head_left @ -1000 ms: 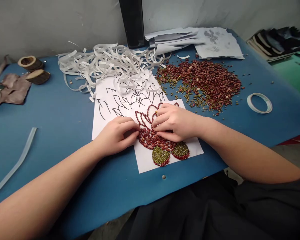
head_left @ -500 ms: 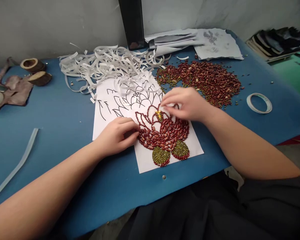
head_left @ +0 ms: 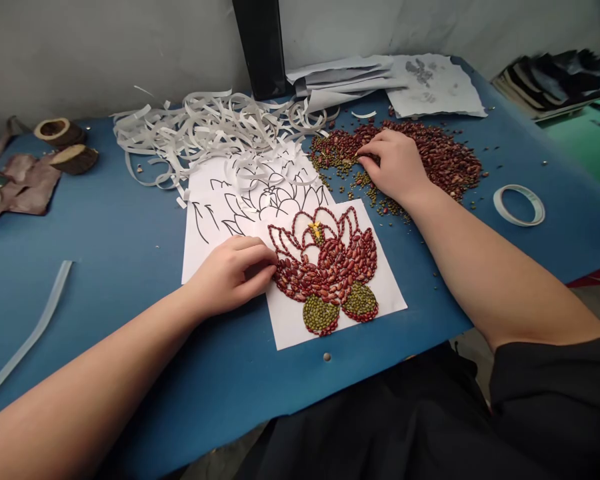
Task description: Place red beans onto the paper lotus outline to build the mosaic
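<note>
A white sheet [head_left: 390, 293] bears a flower picture made of red beans [head_left: 325, 273], with two round patches of green mung beans [head_left: 321, 315] below it. Against its left edge rests my left hand [head_left: 243, 270], thumb and fingers closed on the margin. My right hand [head_left: 393, 163] is over the pile of mixed red and green beans [head_left: 440, 157], thumb and forefinger pinched at its near left side. Whether a bean is between those fingertips is too small to tell. A second sheet with a black line drawing [head_left: 200, 247] lies partly under the bean picture.
Curled white paper strips [head_left: 215, 127] heap at the back. Folded papers [head_left: 435, 87] lie behind the beans, with a tape roll [head_left: 500, 207] at right. Cut wood pieces [head_left: 75, 159] sit at far left, and a pale strip [head_left: 45, 320] lies nearer. A black post [head_left: 260, 50] stands behind.
My right hand has moved from the top of the bean flower up and right to the bean pile, uncovering the upper petals. My left hand stays at the sheet's left edge.
</note>
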Tool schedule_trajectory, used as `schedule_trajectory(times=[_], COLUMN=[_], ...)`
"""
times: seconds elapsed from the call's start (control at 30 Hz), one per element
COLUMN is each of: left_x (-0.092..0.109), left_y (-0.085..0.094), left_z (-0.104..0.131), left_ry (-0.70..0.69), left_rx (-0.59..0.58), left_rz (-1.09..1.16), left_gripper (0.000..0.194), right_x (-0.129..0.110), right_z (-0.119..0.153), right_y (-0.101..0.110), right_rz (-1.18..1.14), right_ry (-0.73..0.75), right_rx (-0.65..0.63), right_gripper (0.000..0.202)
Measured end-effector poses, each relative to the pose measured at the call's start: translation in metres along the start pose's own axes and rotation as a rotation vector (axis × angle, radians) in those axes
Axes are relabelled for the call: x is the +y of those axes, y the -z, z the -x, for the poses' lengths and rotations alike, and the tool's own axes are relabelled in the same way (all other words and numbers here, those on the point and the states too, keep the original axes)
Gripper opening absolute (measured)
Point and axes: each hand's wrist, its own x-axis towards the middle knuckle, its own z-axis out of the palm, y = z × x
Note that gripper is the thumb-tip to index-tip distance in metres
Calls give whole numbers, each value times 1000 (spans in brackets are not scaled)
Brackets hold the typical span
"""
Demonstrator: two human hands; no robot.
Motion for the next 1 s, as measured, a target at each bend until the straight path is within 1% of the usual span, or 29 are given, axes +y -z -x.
schedule_trajectory(times=[0.1,0.23,0.33,0.4,0.47,0.53,0.6,0.7,0.77,0.87,0.93,1.0], left_x=[0,1,1,1,1,1,2,2,2,2,2,2], left_y=[-1,0,0,0,0,0,0,1,1,0,-1,-1], left_z=[-1,-1,-1,0,-1,-1,-1,-1,0,0,0,-1], left_ry=[-1,-10,-16,-18,-16,-13,-12,-16,-16,-7,0,4], left_rx=[0,15,23,22,20,19,21,23,21,19,21,23], left_rz=[3,13,8,6,7,7,6,2,3,5,4,6], left_gripper=[16,17,17,17,17,16,17,16,16,17,17,17], right_x=[-1,-2,-16,-32,-52,-72,-91,-113,-123,-130,-133,-134], right_z=[-2,-2,2,8,15,24,32,43,49,55,58,60], right_y=[-3,1,14,26,36,41,41,35,27,16,11,9], right_rz=[5,57,44,-25,-121,-214,-285,-342,-325,-237,-190,-173], right_ry=[-30,-48,-35,2,55,134,240,422,533,658,696,699], right_rx=[-12,22,47,17,-57,-156,-251,-355,-385,-380,-360,-335], right_gripper=[23,19,16,14,11,12,12,15,18,22,22,20])
